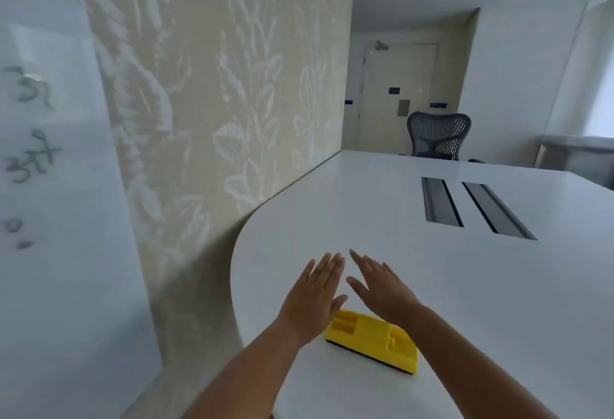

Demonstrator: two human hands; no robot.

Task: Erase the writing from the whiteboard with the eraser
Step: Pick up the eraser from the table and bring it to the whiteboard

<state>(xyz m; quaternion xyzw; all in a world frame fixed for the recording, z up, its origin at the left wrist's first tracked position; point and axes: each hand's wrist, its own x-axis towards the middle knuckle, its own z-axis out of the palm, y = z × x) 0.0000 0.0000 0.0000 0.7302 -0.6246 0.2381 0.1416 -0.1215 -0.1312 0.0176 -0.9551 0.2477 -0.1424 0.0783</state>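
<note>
A yellow eraser (373, 340) with a dark felt underside lies flat on the white table (415, 269), near its rounded left end. My left hand (315, 299) and my right hand (382, 289) hover palm down just beyond the eraser, fingers stretched and apart, holding nothing. My wrists partly overlap the eraser's far edge. The whiteboard (56, 186) fills the far left of the view, seen at a steep angle, with faint grey writing (31, 159) in several spots down its surface.
A cream wall with a leaf pattern (216, 103) stands between whiteboard and table. Two dark cable slots (475, 207) are set into the tabletop. A black mesh chair (438, 134) sits at the far end, before a white door (398, 93).
</note>
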